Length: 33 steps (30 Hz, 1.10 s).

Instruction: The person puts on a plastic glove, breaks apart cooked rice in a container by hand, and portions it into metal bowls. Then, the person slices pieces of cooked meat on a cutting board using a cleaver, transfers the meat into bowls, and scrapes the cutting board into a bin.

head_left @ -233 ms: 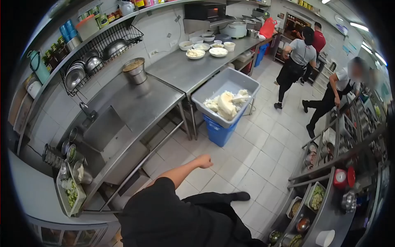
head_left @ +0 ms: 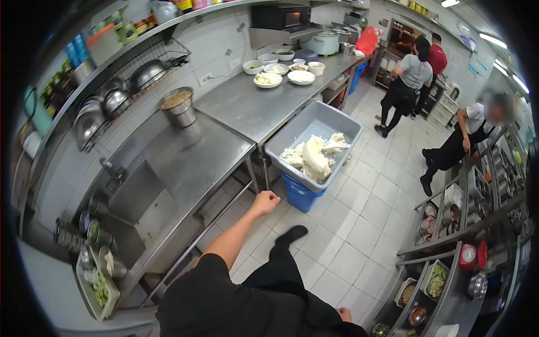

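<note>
My left hand (head_left: 265,203) is stretched forward over the floor with its fingers curled in, and nothing shows in it. It is nearest to the grey tub (head_left: 273,149), but apart from it. White rice (head_left: 315,154) lies in the tub, heaped around a larger pale lump and what looks like a scoop or paddle. A blue bin (head_left: 302,194) stands under the tub. My right hand (head_left: 344,314) shows only in part at the bottom edge, beside my dark trousers, so its fingers cannot be made out.
Steel counters (head_left: 224,112) run along the left, holding a metal pot (head_left: 181,106) and several bowls (head_left: 267,80). On the right stands a shelf rack with food trays (head_left: 435,279). A co-worker (head_left: 477,126) leans there; two people (head_left: 414,73) stand farther back.
My left hand has moved up and left in view, closer to the tub. My foot has stepped forward, and my right hand has come into view at the bottom.
</note>
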Motion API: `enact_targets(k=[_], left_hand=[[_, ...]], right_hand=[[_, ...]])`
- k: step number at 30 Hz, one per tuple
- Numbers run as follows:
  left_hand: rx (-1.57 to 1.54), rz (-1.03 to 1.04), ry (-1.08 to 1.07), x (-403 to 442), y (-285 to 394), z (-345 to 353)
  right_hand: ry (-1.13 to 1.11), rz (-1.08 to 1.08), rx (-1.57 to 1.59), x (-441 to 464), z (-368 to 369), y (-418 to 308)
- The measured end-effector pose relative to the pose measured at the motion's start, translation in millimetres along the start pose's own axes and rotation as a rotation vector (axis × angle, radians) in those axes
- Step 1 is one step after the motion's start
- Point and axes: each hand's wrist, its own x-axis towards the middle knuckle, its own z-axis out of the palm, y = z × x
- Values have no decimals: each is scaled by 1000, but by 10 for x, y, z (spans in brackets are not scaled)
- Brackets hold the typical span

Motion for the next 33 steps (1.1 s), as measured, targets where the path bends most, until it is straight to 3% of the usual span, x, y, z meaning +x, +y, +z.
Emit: enact_targets(k=[2,5,8,9,13,17,22,24,26,28,30,32,33], left_hand=[[-38,46,101,619,-172,-177],[-108,100,173,1487,-108,-416],[-103,140,109,2491,-362,-298],[-75,113,47,2693,-291,-254],[-30,66,-211,3031,-214,-49],[-8,-17,-459,3085,-46,190],[14,-268,-456,3157,-165,470],[115,-390,-338,3207,29,517],[98,-347,-207,3278,380,779],[36,-128,-132,3487,709,1152],[125,-180,-160,3734,801,1635],[290,-513,-416,3973,798,2063],[253,-595,-389,4029,770,2217]], right_hand=[[-35,-167,-109,742,336,-319],[-117,-215,-190,1799,514,-1288],[95,-325,-187,2756,546,-2622],[117,-367,-317,3223,516,-2913],[179,-581,-197,3842,-29,-5063],[150,-578,-280,4741,-734,-6350],[277,-731,-654,5949,-1281,-6932],[513,-799,-1008,6378,-1397,-6910],[424,-768,-1104,6778,-1487,-6809],[337,-755,-1202,7185,-1615,-6799],[207,-726,-1198,7453,-1741,-6743],[91,-681,-1178,7542,-1982,-6842],[-12,-635,-1169,7513,-2149,-6974]])
